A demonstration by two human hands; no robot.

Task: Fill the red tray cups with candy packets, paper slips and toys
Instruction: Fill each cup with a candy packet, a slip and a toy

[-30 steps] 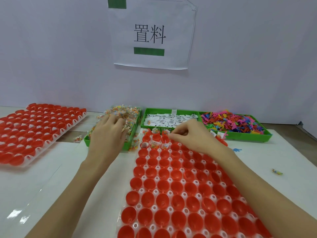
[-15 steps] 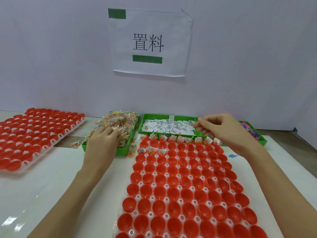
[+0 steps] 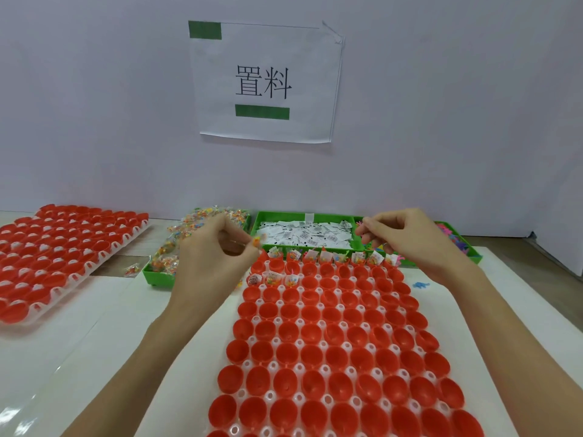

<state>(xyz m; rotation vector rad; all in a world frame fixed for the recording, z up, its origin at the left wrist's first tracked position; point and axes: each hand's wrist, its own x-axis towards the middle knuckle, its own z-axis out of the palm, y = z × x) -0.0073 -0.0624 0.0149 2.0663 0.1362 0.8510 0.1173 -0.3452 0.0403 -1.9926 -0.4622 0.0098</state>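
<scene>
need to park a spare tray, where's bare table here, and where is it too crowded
Bare white table lies between the left red tray and the middle red tray, near the front. A narrower strip runs right of the middle tray, holding one small blue toy. The back is crowded: green bins, spilled candy packets, and both hands.

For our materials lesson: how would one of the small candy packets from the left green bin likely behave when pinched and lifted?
Probably very light: the left hand lifts one candy packet with just its fingertips. The clear, glossy wrappers in the left green bin suggest it is crinkly, floppy and perhaps slippery. Being flat, it seems unlikely to roll.
</scene>
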